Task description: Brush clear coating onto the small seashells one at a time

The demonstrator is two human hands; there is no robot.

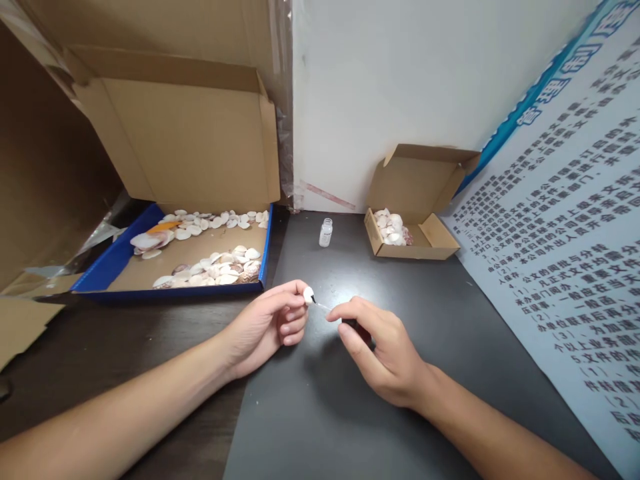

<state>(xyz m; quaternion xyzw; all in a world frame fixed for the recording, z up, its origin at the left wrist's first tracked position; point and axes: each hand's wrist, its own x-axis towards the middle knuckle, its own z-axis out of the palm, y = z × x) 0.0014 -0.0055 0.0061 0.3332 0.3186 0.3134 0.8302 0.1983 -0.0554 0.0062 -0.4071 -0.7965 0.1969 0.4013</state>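
Nearest to me is my right hand (380, 350), its fingers bent around a small applicator brush (323, 307). The brush has a black handle, mostly covered by my fingers, then a thin, pale stem and a dark tip. My left hand (270, 327) pinches a small shell (308, 294) between thumb and forefinger, with the other fingers curled in. This shell is white, smooth-looking and roundish. It is raised over the dark grey table mat (300, 413), and the brush tip lies at its right edge; whether they touch, I cannot tell.

Farther, on the left, an opened box with blue walls (173, 293) contains two groups of shells, mostly white, some brownish. Beyond my hands stands a small clear bottle (325, 235), upright, with a label. To its right, an opened little cardboard box (417, 251) holds more whitish shells.
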